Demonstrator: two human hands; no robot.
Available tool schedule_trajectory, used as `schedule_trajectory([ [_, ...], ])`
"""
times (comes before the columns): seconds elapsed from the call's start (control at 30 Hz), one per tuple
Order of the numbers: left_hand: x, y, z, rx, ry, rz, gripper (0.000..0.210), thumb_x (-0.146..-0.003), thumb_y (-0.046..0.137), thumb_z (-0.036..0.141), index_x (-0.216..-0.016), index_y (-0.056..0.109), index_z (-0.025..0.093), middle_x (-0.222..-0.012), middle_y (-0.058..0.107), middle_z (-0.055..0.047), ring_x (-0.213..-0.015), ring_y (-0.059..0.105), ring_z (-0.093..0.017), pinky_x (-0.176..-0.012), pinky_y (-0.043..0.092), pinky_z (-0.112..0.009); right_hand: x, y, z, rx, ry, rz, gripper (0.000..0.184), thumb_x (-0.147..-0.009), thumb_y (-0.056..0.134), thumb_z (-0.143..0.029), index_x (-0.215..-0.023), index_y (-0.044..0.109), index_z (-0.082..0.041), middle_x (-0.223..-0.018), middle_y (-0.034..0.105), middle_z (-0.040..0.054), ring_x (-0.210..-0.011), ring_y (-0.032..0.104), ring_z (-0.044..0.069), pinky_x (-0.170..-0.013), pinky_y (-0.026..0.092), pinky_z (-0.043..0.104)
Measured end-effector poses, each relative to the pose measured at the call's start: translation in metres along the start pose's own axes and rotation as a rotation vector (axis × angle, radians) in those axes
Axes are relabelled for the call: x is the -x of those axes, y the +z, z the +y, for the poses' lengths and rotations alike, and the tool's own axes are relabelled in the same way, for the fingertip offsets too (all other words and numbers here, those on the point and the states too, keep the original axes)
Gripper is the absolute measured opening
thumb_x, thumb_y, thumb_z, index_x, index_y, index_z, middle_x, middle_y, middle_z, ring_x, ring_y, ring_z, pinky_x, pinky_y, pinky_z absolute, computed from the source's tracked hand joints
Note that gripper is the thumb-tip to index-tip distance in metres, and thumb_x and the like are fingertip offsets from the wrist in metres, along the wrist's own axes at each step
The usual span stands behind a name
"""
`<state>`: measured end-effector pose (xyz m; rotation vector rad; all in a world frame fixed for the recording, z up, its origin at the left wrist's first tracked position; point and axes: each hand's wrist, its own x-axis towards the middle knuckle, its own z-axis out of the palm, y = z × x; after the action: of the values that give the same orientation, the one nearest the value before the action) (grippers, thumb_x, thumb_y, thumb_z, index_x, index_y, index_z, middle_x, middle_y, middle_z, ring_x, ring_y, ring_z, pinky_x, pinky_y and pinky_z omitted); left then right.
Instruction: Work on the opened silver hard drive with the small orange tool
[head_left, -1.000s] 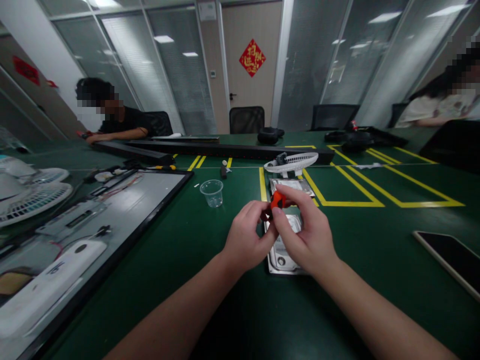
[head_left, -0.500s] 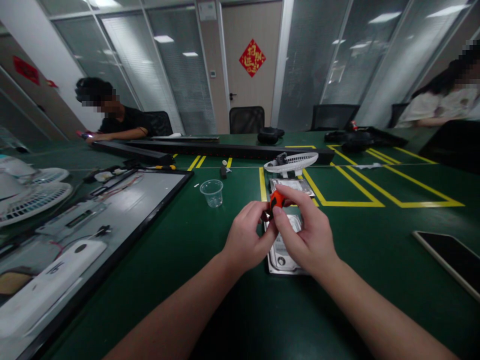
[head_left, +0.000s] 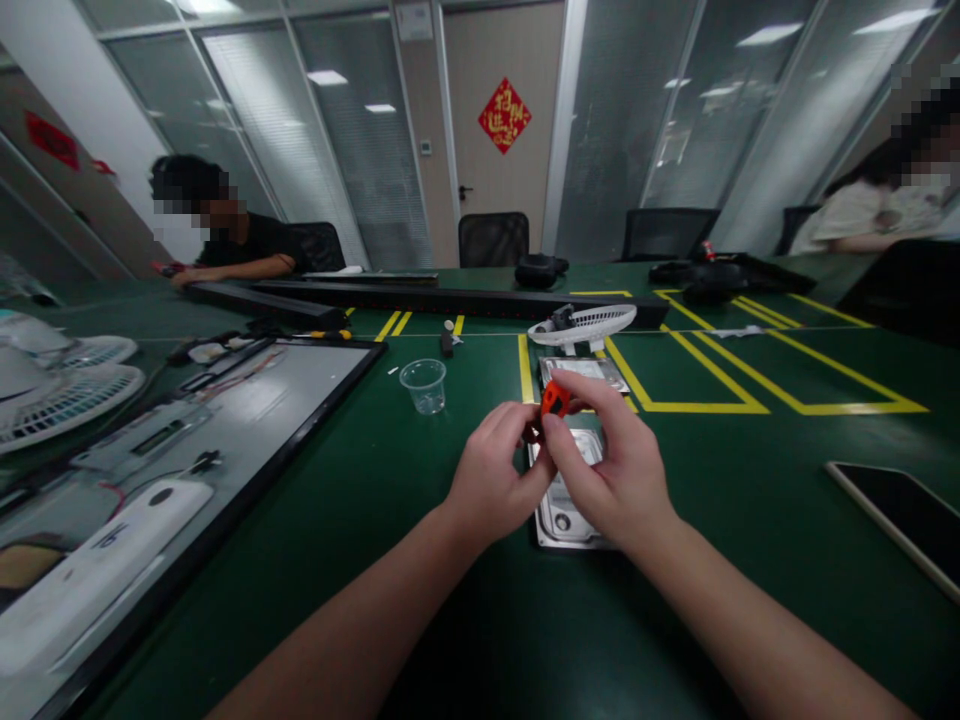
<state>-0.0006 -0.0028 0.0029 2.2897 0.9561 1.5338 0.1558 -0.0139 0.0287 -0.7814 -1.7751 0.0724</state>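
Note:
Between the thumb and fingers of my right hand (head_left: 619,455) is a screwdriver (head_left: 556,399) with an orange-and-black handle, held over a silver hard drive (head_left: 564,520). My left hand (head_left: 499,465) is closed in a pinch right beside it, fingertips meeting just under the handle. Something small and dark shows at those fingertips, too hidden to make out. Both hands cover the upper part of the drive, which lies flat on the green table (head_left: 360,560). Behind them lies a second hard drive (head_left: 607,374), partly hidden by my right hand.
A clear plastic cup (head_left: 424,388) stands left of my hands. Further left lies a large black-framed panel (head_left: 315,375) with a white power strip (head_left: 112,560) on it. A white fan part (head_left: 585,326) sits beyond the drives; a phone (head_left: 900,510) lies right. Two people sit across.
The screwdriver handle has turned slightly in my right fingers, so its black patch faces differently. My left hand stays almost in place.

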Motion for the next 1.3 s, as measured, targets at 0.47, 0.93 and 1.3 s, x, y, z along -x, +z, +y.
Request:
schedule_trajectory([
  [0.47, -0.0010, -0.0011, 0.0026, -0.007, 0.007, 0.013, 0.006, -0.094, 0.060, 0.016, -0.098, 0.057, 0.019, -0.089, 0.061, -0.003, -0.081, 0.056, -0.017, -0.073, 0.046, -0.030, 0.0021, -0.0007, 0.0002, -0.025, 0.014, -0.028, 0.047, -0.098, 0.061, -0.018, -0.144, 0.054, -0.026, -0.128, 0.069, 0.0087, -0.114, 0.067, 0.024, -0.099, 0.056, 0.043],
  [0.93, -0.0001, 0.0000, 0.0009, -0.009, -0.008, 0.028, 0.010, -0.093, 0.061, 0.016, -0.102, 0.058, 0.020, -0.091, 0.062, -0.002, -0.080, 0.057, -0.017, -0.073, 0.046, -0.030, 0.0015, 0.0002, 0.0001, -0.024, 0.000, -0.020, 0.046, -0.098, 0.062, -0.018, -0.143, 0.055, -0.025, -0.124, 0.070, 0.0072, -0.107, 0.067, 0.022, -0.096, 0.057, 0.040],
  [1.3, -0.0008, -0.0012, 0.0008, -0.011, 0.005, -0.003, 0.004, -0.097, 0.057, 0.017, -0.095, 0.055, 0.020, -0.087, 0.059, -0.002, -0.081, 0.056, -0.017, -0.073, 0.045, -0.030, 0.0012, 0.0001, -0.0006, -0.025, -0.003, -0.039, 0.048, -0.099, 0.059, -0.018, -0.146, 0.053, -0.026, -0.128, 0.069, 0.0083, -0.111, 0.067, 0.024, -0.098, 0.058, 0.043],
])
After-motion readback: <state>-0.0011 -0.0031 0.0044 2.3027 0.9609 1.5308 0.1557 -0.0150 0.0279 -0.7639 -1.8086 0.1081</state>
